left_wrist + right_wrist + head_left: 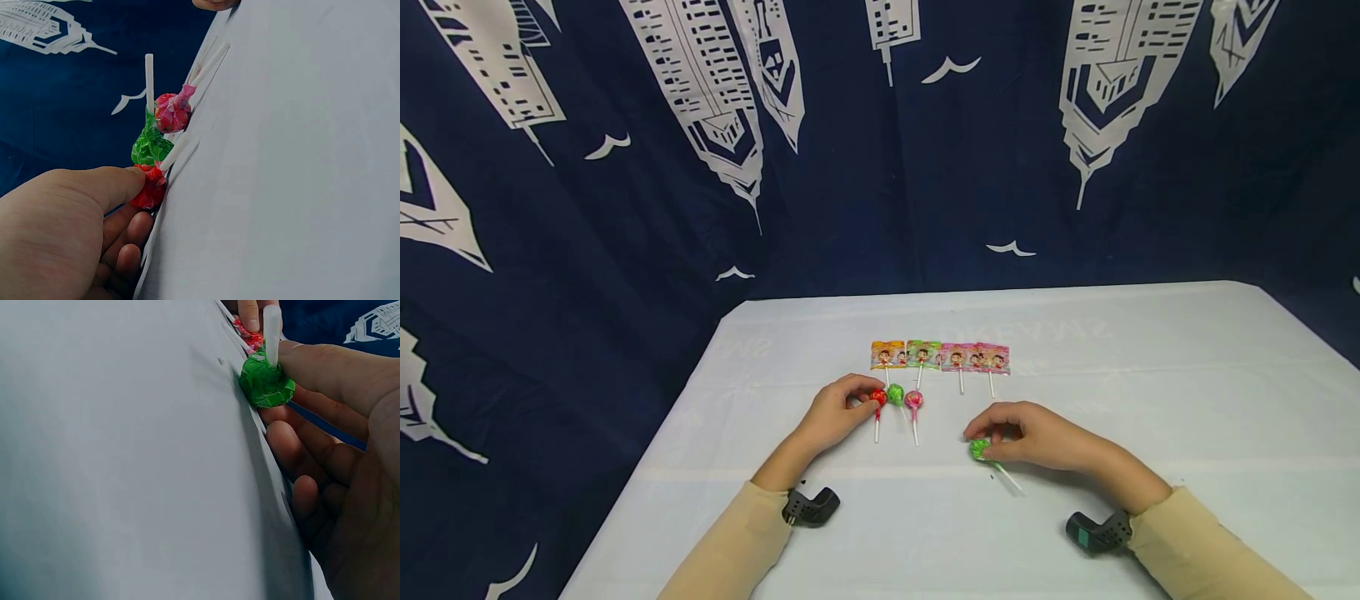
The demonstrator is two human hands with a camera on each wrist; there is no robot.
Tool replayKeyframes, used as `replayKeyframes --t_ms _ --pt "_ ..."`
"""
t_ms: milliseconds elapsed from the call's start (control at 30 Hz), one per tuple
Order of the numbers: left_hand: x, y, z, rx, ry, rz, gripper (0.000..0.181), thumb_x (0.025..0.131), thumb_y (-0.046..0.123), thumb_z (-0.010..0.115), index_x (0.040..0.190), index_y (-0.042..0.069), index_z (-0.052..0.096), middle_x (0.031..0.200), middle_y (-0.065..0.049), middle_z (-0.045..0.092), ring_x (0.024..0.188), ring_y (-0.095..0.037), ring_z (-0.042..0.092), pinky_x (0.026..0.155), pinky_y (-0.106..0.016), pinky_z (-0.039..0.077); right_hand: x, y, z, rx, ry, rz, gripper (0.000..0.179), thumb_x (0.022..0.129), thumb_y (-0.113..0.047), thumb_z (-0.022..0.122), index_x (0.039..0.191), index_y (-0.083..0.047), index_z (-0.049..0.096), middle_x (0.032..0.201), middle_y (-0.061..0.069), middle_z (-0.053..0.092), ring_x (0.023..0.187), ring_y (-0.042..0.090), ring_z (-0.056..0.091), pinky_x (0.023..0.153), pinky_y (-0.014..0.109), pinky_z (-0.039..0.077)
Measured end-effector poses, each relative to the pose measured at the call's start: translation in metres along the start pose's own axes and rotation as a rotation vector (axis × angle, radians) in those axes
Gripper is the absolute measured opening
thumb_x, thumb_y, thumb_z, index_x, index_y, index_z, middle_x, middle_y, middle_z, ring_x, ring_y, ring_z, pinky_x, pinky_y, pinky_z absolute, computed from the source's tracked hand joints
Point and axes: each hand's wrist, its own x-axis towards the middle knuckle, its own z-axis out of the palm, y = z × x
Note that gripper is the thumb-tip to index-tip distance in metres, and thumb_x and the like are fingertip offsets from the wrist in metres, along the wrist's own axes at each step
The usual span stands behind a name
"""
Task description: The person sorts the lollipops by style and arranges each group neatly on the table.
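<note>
My left hand [833, 414] pinches a red-wrapped lollipop [150, 190] between thumb and fingers, its white stick pointing toward me in the head view. Beside it lie a green lollipop [896, 394] and a pink-and-red lollipop [913, 401]; in the left wrist view the green one touches the red one. Off to the right, my right hand [1037, 435] holds another green lollipop [267, 381] by its wrapped head, the stick slanting down to the right in the head view.
Behind the round lollipops, flat-packed ones lie in a row: an orange packet [888, 355], a green packet [923, 354] and two overlapping pink packets [961, 357]. All rest on a white-covered table [1187, 375]. A dark blue printed curtain [880, 192] hangs beyond its far edge.
</note>
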Motion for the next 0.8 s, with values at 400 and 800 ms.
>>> replayKeyframes --t_ms 400,800 --pt "0.0005 -0.0007 -0.0001 0.002 0.0 0.003 0.023 0.091 0.017 0.073 0.114 0.02 0.073 0.101 0.005 0.07 0.088 -0.008 0.059 0.071 -0.019 0.045 0.0011 0.0014 0.0019 -0.002 0.012 0.003 0.022 0.09 -0.024 0.075 0.111 -0.018 0.072 0.098 -0.005 0.069 0.084 0.004 0.058 0.074 0.019 0.048" --pt "0.0007 0.0001 -0.0005 0.006 -0.007 0.002 0.024 0.091 0.017 0.073 0.115 0.019 0.073 0.101 0.004 0.071 0.088 -0.008 0.059 0.071 -0.019 0.045 0.0002 0.0014 0.0036 0.019 0.025 0.018 0.022 0.089 -0.024 0.076 0.11 -0.018 0.071 0.098 -0.004 0.068 0.083 0.004 0.057 0.073 0.019 0.048"
